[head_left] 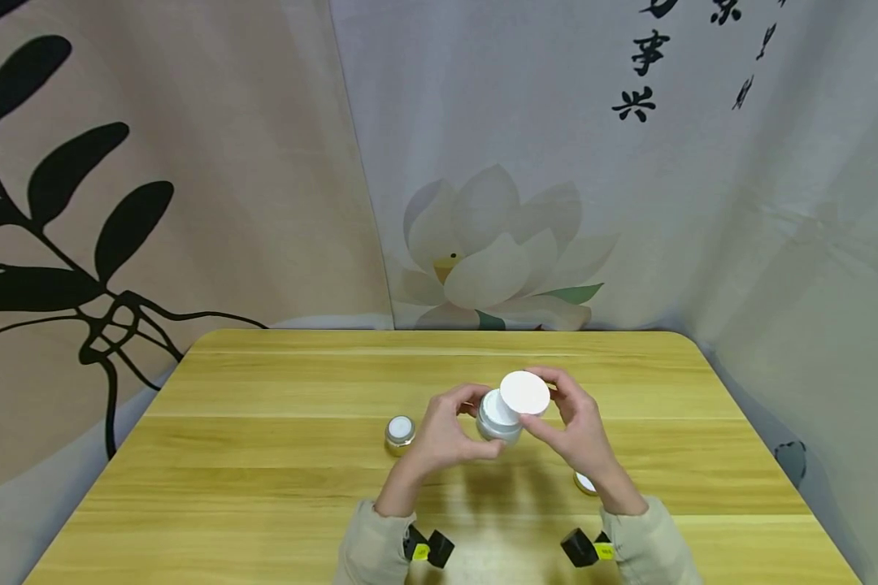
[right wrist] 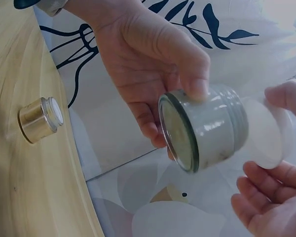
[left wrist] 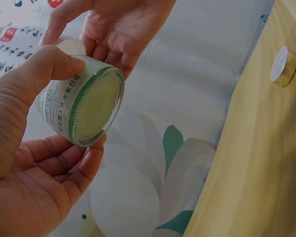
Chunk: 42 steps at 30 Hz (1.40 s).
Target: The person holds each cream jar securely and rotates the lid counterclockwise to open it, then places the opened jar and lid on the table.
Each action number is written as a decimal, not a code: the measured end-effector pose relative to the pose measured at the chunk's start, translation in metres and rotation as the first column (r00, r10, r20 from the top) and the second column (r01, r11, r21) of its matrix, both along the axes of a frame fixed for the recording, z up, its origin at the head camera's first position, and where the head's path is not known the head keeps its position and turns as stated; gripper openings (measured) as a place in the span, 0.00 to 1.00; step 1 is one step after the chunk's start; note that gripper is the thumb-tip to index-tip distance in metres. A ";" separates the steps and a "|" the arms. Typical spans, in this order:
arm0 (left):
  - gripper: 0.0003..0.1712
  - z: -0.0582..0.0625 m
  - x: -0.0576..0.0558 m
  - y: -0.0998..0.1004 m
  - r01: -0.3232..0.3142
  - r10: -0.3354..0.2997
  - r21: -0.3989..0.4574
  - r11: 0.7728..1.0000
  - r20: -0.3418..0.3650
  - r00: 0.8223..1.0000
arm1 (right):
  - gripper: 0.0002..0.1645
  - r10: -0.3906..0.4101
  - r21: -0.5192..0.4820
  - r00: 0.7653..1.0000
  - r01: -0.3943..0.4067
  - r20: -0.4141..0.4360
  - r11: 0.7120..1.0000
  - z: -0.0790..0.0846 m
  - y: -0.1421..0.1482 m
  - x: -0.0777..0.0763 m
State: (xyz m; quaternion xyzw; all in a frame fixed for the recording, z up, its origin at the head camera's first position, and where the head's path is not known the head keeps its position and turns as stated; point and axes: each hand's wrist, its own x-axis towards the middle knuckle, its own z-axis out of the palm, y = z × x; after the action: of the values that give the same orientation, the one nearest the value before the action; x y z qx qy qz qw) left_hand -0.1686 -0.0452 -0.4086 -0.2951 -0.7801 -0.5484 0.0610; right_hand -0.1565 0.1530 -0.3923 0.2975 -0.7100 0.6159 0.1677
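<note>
My left hand (head_left: 446, 431) holds a glass cream jar (right wrist: 212, 128) round its sides, thumb on one side and fingers on the other. The jar is raised over the table and tilted; its base with a green-tinted rim faces the left wrist camera, and printed text runs along its side. In my right hand (head_left: 580, 426) a round white lid (head_left: 524, 393) is gripped by its edge, between thumb and fingers. Off the jar's threaded neck, the lid stands close beside the mouth and overlaps it in the head view.
A small gold jar (right wrist: 39, 121) without a cap stands on the wooden table (head_left: 278, 471), left of my left hand. The gold cap (left wrist: 284, 66) lies with its white inside showing, by my right wrist. Printed cloth (head_left: 263, 162) hangs behind the table.
</note>
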 end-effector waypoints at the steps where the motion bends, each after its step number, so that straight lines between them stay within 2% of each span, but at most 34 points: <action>1: 0.29 0.000 0.000 -0.001 -0.006 0.006 -0.001 1.000 0.004 1.000 | 0.30 0.002 -0.017 1.000 -0.002 -0.006 1.000 -0.001 0.001 0.000; 7: 0.30 -0.003 -0.001 -0.006 -0.035 0.034 0.008 0.999 0.013 0.999 | 0.31 -0.001 -0.081 0.999 -0.002 -0.042 0.997 -0.004 0.010 0.002; 14: 0.31 -0.008 -0.002 -0.013 -0.066 0.066 0.004 0.998 0.046 0.997 | 0.33 -0.050 -0.040 0.998 0.049 -0.025 0.998 -0.011 0.021 0.004; 16: 0.31 -0.004 0.001 -0.015 -0.071 0.071 -0.004 0.997 0.050 0.996 | 0.33 -0.072 -0.007 0.997 0.072 -0.004 0.997 -0.013 0.025 0.005; 21: 0.29 0.019 0.014 -0.017 -0.076 0.077 -0.019 0.997 0.064 0.995 | 0.33 -0.121 0.095 0.992 0.119 0.018 0.988 -0.019 0.033 0.007; 24: 0.29 0.022 0.016 -0.018 -0.081 0.083 -0.031 0.996 0.071 0.994 | 0.34 -0.156 0.159 0.988 0.153 0.003 0.975 -0.023 0.038 0.007; 31: 0.32 -0.012 -0.001 -0.022 -0.103 0.105 -0.031 0.994 0.071 0.992 | 0.37 -0.253 0.290 0.966 0.259 -0.057 0.921 -0.033 0.045 0.007; 35: 0.32 -0.017 -0.004 -0.025 -0.108 0.110 -0.034 0.994 0.074 0.991 | 0.36 -0.286 0.322 0.955 0.294 -0.075 0.900 -0.023 0.041 0.015; 39: 0.31 -0.017 -0.003 -0.027 -0.112 0.114 -0.037 0.993 0.072 0.991 | 0.33 -0.300 0.364 0.950 0.309 -0.083 0.878 -0.010 0.035 0.022; 42: 0.31 -0.016 -0.003 -0.027 -0.116 0.119 -0.037 0.993 0.075 0.990 | 0.33 -0.311 0.410 0.946 0.320 -0.090 0.854 -0.016 0.038 0.021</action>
State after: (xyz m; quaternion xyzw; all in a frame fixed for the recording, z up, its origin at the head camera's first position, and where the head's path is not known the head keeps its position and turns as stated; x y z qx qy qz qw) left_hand -0.1717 -0.0724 -0.4247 -0.2280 -0.8067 -0.5420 0.0581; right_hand -0.1358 0.1908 -0.4079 0.2124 -0.8629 0.4099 0.2057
